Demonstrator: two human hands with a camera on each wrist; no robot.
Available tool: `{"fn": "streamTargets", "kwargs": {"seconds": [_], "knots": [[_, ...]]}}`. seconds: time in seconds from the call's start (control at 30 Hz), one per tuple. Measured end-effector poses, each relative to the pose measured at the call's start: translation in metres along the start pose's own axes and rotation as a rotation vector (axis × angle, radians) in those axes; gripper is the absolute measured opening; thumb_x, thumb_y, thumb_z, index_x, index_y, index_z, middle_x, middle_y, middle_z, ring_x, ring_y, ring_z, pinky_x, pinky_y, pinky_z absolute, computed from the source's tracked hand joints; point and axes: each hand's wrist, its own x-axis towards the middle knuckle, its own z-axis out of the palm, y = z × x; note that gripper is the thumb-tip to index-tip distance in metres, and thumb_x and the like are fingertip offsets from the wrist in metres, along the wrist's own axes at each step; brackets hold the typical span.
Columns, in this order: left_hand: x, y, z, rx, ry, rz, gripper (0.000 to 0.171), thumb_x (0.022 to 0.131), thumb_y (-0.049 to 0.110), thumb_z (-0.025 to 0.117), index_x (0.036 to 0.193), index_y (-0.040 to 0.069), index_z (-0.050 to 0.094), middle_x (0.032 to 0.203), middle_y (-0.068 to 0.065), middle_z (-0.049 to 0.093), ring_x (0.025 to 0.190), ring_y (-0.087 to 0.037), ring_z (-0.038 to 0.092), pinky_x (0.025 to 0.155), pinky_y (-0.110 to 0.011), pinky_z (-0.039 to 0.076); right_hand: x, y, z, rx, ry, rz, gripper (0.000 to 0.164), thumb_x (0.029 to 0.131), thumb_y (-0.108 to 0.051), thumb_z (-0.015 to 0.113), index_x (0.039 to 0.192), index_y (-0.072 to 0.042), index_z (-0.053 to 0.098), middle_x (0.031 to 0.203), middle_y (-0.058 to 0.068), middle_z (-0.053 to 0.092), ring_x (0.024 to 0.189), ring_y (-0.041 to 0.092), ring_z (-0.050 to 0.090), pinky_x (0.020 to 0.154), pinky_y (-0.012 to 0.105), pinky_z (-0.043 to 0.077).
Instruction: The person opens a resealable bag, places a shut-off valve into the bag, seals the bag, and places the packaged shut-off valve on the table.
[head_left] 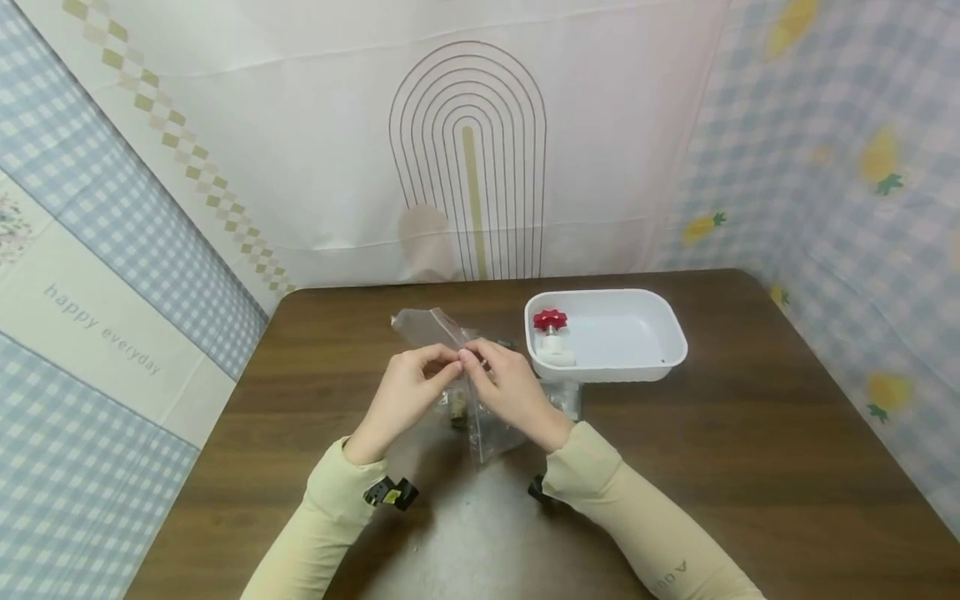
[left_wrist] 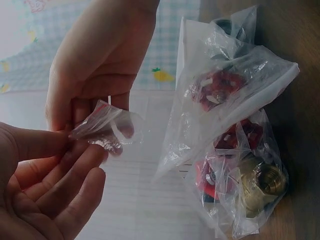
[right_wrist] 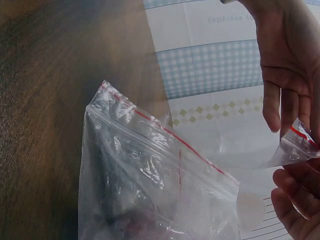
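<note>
In the head view my left hand [head_left: 408,387] and right hand [head_left: 517,392] meet over the middle of the table, thumbs and fingertips together. Between them they pinch the film of a clear zip bag [head_left: 491,433]. The pinched film [left_wrist: 107,127] has a short red stripe, also seen in the right wrist view. Close by, the left wrist view shows clear bags [left_wrist: 250,80] around red handwheels [left_wrist: 220,90] and a brass valve body [left_wrist: 255,190]. A larger zip bag with a red line along its mouth [right_wrist: 150,150] fills the lower right wrist view.
Right of the hands, a white tray [head_left: 618,367] sits near the table's back edge. Inside its left end is a white valve with a red handwheel [head_left: 551,320]. Patterned cloth [head_left: 322,167] hangs behind and beside the brown table [head_left: 712,467].
</note>
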Motion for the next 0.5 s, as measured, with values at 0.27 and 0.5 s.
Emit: {"fn": "streamTargets", "kwargs": {"seconds": [0.27, 0.5], "knots": [[-0.0025, -0.0061, 0.0009, -0.015, -0.054, -0.033, 0.012, 0.097, 0.019, 0.069, 0.101, 0.010, 0.077, 0.095, 0.000, 0.075, 0.080, -0.011, 0.069, 0.073, -0.031, 0.058, -0.0036, 0.0047, -0.0016, 0.076, -0.024, 0.077, 0.025, 0.102, -0.028, 0.062, 0.110, -0.009, 0.075, 0.102, 0.001, 0.076, 0.086, 0.011, 0.070, 0.077, 0.030, 0.058], [0.0012, -0.0071, -0.0010, -0.013, 0.060, -0.017, 0.010, 0.096, 0.017, 0.069, 0.097, 0.010, 0.075, 0.091, 0.000, 0.074, 0.078, -0.013, 0.068, 0.071, -0.031, 0.057, 0.0010, 0.0099, -0.0083, 0.187, -0.005, 0.177, 0.023, 0.101, -0.026, 0.062, 0.104, -0.008, 0.076, 0.095, 0.003, 0.076, 0.071, 0.015, 0.066, 0.070, 0.032, 0.058]]}}
